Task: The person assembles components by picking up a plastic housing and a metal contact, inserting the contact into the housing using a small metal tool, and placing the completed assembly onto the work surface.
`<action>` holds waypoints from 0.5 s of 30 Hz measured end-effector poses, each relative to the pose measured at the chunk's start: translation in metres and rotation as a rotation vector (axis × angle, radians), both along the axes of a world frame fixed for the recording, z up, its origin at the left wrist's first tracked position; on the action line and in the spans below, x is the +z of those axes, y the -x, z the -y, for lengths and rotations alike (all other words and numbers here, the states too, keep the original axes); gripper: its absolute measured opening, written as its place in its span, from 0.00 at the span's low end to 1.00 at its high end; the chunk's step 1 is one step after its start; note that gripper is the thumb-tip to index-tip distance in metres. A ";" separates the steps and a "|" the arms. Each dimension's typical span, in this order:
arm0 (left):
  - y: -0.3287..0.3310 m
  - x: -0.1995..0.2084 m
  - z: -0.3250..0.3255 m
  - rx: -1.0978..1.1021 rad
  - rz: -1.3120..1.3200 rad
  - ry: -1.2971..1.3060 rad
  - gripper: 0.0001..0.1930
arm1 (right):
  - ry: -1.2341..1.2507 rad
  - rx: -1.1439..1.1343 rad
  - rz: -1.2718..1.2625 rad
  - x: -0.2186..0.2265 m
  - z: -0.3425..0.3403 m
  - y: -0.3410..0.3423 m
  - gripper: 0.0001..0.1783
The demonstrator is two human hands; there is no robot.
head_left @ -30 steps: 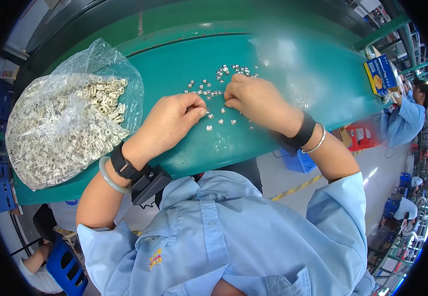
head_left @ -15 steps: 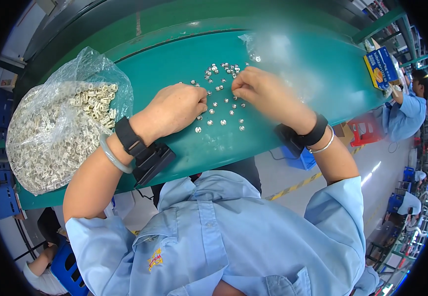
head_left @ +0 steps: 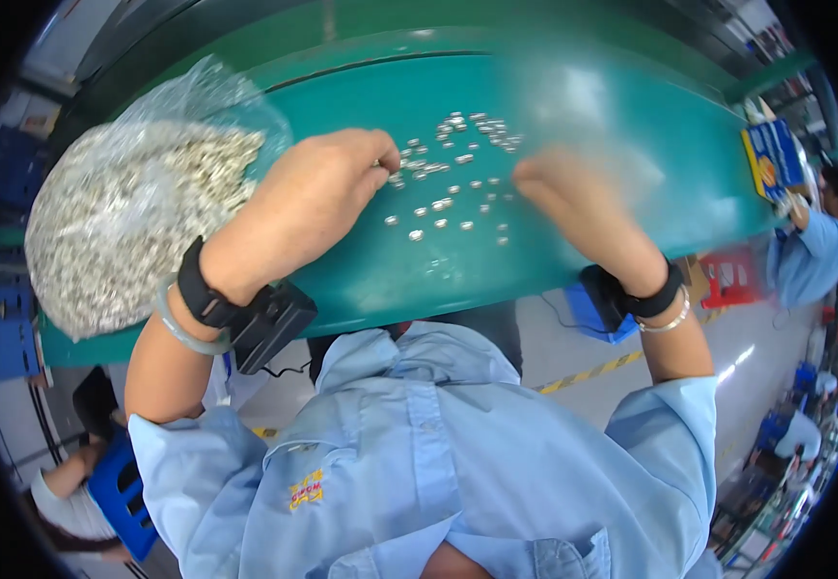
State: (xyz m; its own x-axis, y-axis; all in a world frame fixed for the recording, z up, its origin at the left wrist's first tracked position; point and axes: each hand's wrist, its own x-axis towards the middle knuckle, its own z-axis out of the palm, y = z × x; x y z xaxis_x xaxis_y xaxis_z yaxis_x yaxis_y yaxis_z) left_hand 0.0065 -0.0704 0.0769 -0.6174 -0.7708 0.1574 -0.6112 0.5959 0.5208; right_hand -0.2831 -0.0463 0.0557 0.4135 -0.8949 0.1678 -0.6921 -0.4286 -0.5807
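— What are the hands doing?
— Left hand (head_left: 317,198) curls over small silver metal parts (head_left: 453,179) scattered mid-frame on the green bench (head_left: 573,246); whether it pinches one, I cannot tell. Right hand (head_left: 573,198) rests beside them, blurred.
— Upper left?
— A clear bag of parts (head_left: 124,217).

Factory floor: green workbench (head_left: 554,261), bagged metal parts (head_left: 129,222).

Clear plastic bag (head_left: 139,207) far left; blue label (head_left: 774,159) far right.

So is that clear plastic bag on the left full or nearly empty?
Full. The clear plastic bag bulges with small silvery metal parts, heaped on the green table beside the left hand.
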 end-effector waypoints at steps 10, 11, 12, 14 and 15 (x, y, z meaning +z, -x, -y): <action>-0.108 0.008 -0.110 0.541 -0.324 -0.221 0.07 | 0.019 0.338 -0.084 0.015 0.000 -0.105 0.09; -0.115 0.007 -0.114 0.581 -0.340 -0.260 0.07 | 0.090 0.408 -0.146 0.011 0.005 -0.123 0.09; -0.119 0.006 -0.115 0.582 -0.338 -0.245 0.07 | 0.161 0.474 -0.209 0.006 0.010 -0.138 0.08; -0.120 0.004 -0.114 0.479 -0.257 -0.026 0.07 | 0.206 0.481 -0.297 -0.006 0.021 -0.164 0.07; -0.119 0.005 -0.113 0.424 -0.214 0.081 0.07 | 0.240 0.484 -0.387 -0.010 0.025 -0.173 0.07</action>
State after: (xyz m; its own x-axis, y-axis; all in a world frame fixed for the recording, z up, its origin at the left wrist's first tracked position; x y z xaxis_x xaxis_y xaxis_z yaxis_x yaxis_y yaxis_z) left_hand 0.1256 0.0423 0.0823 -0.1982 -0.9277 0.3163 -0.6932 0.3608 0.6240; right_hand -0.1097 -0.0717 0.0456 0.8301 -0.5489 0.0977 -0.5280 -0.8303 -0.1784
